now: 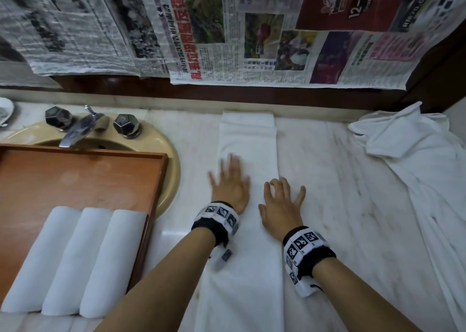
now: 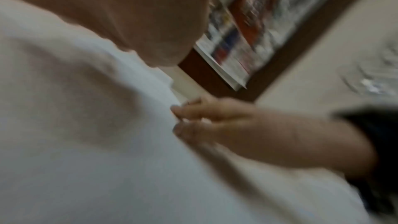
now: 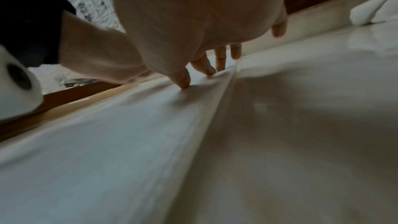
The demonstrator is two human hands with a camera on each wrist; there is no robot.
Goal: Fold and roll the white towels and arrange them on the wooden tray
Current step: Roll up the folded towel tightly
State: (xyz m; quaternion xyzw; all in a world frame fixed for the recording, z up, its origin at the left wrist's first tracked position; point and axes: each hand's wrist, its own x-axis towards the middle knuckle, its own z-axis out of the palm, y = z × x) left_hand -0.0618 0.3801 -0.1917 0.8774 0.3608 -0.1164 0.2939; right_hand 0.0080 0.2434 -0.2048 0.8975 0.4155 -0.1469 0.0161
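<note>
A long white towel folded into a narrow strip (image 1: 248,155) lies flat on the pale marble table (image 1: 340,180), running from the near edge to the back edge, where its far end is folded over on itself. The left hand (image 1: 230,184) lies palm down on the strip with fingers straight and spread, blurred in the head view. The right hand (image 1: 281,205) sits just beside it at the strip's right edge, fingers spread and slightly bent, partly on the towel and partly on bare marble.

Only the head view shows the brown wooden tray (image 1: 75,175), set over the beige sink (image 1: 169,155) at the left side of the table. Three rolled white towels (image 1: 73,261) lie side by side, touching, at the tray's near end. A chrome tap with two dark faceted knobs (image 1: 83,127) stands behind the tray, and a loose crumpled white towel (image 1: 413,155) is spread over the right side of the table. Newspaper sheets (image 1: 227,29) hang on the wall above the back edge.

The right wrist view adds what the head view cannot: the fingertips (image 3: 185,81) of the right hand press into the cloth beside the strip's layered right edge (image 3: 215,108). The left wrist view is blurred; it shows the left palm (image 2: 129,6) on white cloth and the right hand's fingers (image 2: 193,113) at the towel's edge.
</note>
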